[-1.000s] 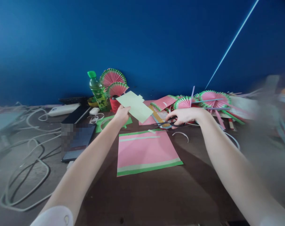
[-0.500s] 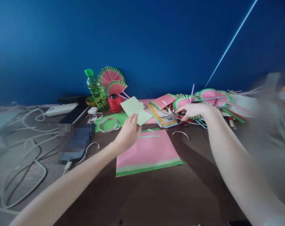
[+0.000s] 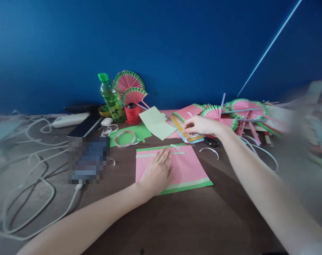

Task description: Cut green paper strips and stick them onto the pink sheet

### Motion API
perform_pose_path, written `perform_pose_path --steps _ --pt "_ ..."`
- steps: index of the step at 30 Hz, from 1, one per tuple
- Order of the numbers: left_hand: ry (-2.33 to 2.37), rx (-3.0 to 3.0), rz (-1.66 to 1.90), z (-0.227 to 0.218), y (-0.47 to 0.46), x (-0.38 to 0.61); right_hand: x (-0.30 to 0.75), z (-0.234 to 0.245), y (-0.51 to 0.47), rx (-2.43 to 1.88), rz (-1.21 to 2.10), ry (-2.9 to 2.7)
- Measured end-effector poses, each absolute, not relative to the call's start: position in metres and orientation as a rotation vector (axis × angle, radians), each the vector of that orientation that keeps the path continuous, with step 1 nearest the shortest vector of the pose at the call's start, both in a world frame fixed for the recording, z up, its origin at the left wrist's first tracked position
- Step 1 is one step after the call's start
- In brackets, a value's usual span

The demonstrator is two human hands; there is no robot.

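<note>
My left hand (image 3: 158, 171) lies flat, fingers stretched out, on a pink paper sheet (image 3: 192, 168) with green edges. A thin pale green strip (image 3: 178, 153) rests across the sheet's far part, with a small pale scrap (image 3: 174, 146) at its far edge. My right hand (image 3: 202, 125) is over the pile behind the sheet, its fingers curled in a pinch above a yellow patterned piece (image 3: 178, 124). Whatever those fingers hold, if anything, is hidden. A black-handled object (image 3: 211, 141) lies just below the right wrist. Pale green paper (image 3: 158, 122) sits between the hands, farther back.
Pleated pink-and-green paper fans (image 3: 247, 108) are heaped at the right; others (image 3: 129, 85) stand beside a green-capped bottle (image 3: 110, 99) and a red container (image 3: 133, 114). A tape roll (image 3: 124, 138) lies on green paper (image 3: 146, 132). A phone (image 3: 89, 159) and white cables (image 3: 51, 191) occupy the left.
My left hand has come down and nearer, from the sheet's far edge onto its middle. My right hand has shifted left, away from the black-handled object, which now shows.
</note>
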State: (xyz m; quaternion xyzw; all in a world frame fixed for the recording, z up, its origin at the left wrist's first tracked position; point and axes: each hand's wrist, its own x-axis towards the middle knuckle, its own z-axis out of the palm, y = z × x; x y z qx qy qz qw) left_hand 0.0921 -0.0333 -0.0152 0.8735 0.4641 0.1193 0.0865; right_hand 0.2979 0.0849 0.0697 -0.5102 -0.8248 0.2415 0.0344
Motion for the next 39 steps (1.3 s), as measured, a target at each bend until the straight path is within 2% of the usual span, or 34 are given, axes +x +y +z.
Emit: perform_pose_path --steps 4,10,24,32,39 --pt "1.382 2.589 0.338 -0.014 -0.034 0.093 0.269 0.049 0.089 -1.525 0.707 -2.691" --pt "1.387 2.591 0.357 -0.017 -0.034 0.095 0.262 0.034 0.096 -1.548 0.475 -2.835" --pt "1.394 2.603 0.343 -0.015 -0.034 0.096 0.291 0.038 0.094 -1.326 0.773 -2.954" --pt "1.417 2.639 0.288 -0.015 -0.034 0.096 0.297 0.048 0.087 -1.317 0.841 -2.920" --pt "1.417 2.653 0.302 -0.015 -0.034 0.096 0.301 0.047 0.062 -1.238 0.771 -2.798"
